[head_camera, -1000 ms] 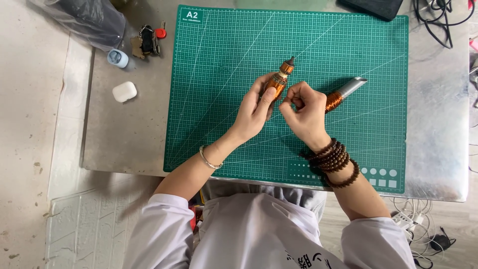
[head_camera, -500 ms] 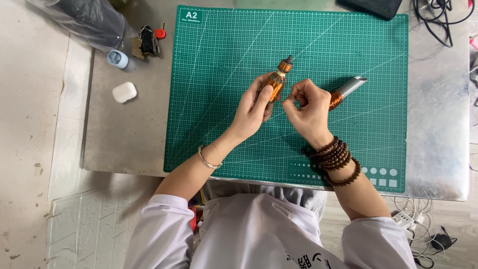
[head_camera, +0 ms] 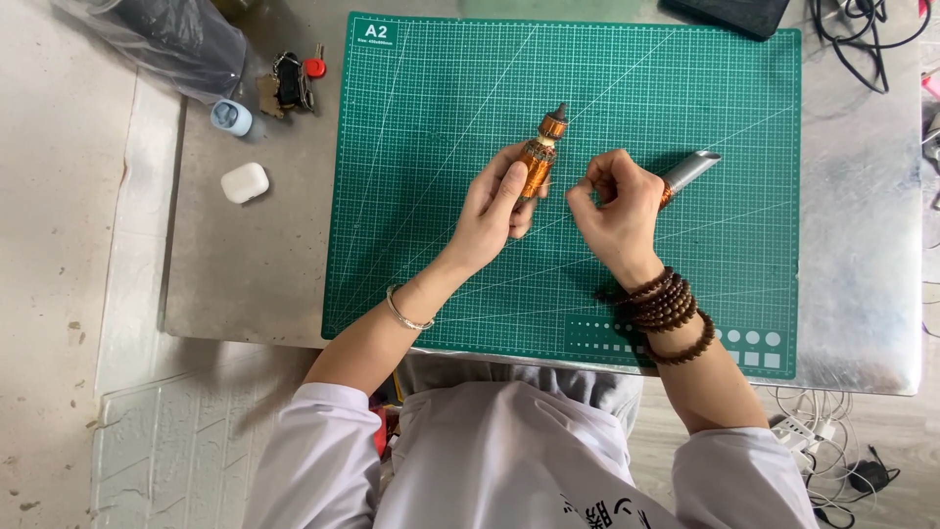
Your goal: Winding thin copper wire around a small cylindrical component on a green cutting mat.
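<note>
Change since the earlier frame: the right hand (head_camera: 617, 211) has been drawn a little away from the copper-wound motor armature with a dark shaft tip (head_camera: 540, 157), so that a gap now shows between the two hands; the armature is tilted much as before.
Left fingers: the fingers (head_camera: 504, 191) of the left hand (head_camera: 490, 216) are closed around the lower end of the armature, which is gripped from below so that the copper windings and the shaft tip are left exposed above the fist.
Right fingers: the right hand is curled into a loose fist with thumb and forefinger (head_camera: 578, 191) pressed together; whether a fine wire is pinched between them cannot be told.
Armature position: it is held just above the green gridded cutting mat (head_camera: 685, 108), near its middle, shaft pointing away from the person.
Tool beside the right hand: an orange-handled tool with a silver metal end (head_camera: 690, 168) is laid on the mat just behind the right hand, within easy reach.
Wrists: a thin silver bangle (head_camera: 406, 312) is worn on the left, coiled dark wooden beads (head_camera: 671, 313) on the right.
Counter: the mat is spread on a grey metal counter (head_camera: 862, 245), presumably to protect it.
Counter's far left: a white earbud case (head_camera: 244, 182), a pale blue small case (head_camera: 231, 118) and a bunch of keys (head_camera: 289, 80) are set aside, well apart from the work.
</note>
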